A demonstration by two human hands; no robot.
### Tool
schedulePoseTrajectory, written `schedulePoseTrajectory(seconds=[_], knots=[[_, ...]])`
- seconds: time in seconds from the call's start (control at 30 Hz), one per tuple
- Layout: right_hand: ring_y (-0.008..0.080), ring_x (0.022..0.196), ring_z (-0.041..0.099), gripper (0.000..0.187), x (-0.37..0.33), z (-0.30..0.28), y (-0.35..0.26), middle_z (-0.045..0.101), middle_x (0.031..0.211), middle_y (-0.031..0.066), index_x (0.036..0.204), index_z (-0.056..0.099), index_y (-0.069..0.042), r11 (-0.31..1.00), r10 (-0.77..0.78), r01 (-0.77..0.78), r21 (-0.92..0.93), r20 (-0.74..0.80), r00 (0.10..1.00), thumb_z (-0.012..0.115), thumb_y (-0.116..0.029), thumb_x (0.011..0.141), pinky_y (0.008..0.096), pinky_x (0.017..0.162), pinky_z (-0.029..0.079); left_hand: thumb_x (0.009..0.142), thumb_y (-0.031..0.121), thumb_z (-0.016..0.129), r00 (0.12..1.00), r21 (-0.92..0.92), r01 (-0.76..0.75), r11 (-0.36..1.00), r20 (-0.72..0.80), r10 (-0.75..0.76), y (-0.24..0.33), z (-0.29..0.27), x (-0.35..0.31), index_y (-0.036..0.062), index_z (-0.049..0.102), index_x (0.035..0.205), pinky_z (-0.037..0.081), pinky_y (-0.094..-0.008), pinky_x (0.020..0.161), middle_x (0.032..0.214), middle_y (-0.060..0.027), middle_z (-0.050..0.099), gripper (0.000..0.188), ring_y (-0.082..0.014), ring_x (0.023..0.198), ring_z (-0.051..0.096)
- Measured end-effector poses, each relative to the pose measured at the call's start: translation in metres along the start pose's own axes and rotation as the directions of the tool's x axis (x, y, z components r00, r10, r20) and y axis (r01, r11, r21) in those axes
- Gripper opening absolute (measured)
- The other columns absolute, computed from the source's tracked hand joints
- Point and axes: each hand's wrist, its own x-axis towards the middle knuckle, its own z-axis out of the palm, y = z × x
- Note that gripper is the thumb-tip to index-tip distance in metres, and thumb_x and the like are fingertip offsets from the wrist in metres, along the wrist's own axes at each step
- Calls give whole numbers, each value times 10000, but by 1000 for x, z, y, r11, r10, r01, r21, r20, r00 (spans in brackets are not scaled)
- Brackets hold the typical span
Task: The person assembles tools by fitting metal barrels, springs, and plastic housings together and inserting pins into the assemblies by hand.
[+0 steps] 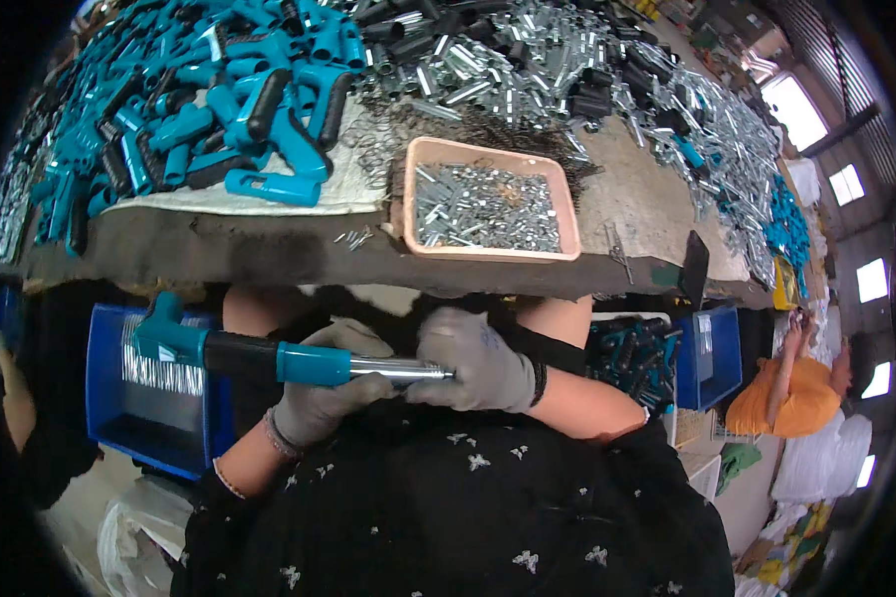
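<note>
Across my lap lies a teal gun-shaped tool (314, 364) with a black grip section and a shiny metal tube (398, 369) at its right end. My left hand (329, 398), in a grey glove, is wrapped around the tool where the teal collar meets the tube. At the tube's tip, my right hand (473, 363), also gloved, is closed with its fingers bunched. Whether a small part is between those fingers is hidden. Beyond my hands, on the bench, sits a pink tray (408, 239) full of small metal pins and sleeves.
Teal tool bodies (269, 129) are heaped at the bench's far left, metal tubes (498, 70) at the back. A blue bin (149, 443) stands left of my lap, another blue bin (712, 358) to the right. A person in orange (791, 398) is at the far right.
</note>
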Motion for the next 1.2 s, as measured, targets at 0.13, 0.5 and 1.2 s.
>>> schedulePoseTrajectory(seconds=[0.13,0.5,1.2], knots=[[169,472,420,521,-26,29,-3,430,570,16,708,495,-98,-349,224,-589,729,675,703,440,-527,999,341,576,412,756,101,795,981,203,-179,963,108,159,-2,-2,9,53,678,957,523,-352,773,922,-77,671,238,-241,862,640],[275,901,680,865,-78,-9,32,635,1190,228,1403,464,-36,-484,666,-546,684,693,278,439,-740,901,371,745,561,764,174,597,956,951,-293,103,292,25,-62,0,16,134,632,1015,486,-394,692,939,-60,629,257,-251,868,639],[220,653,698,424,-80,4,68,670,704,193,1005,680,105,266,930,-959,-97,286,229,726,-243,768,343,617,524,865,255,679,952,794,287,535,-175,-250,-147,-37,22,39,576,1239,461,-467,945,1176,-232,583,443,-411,1111,564]])
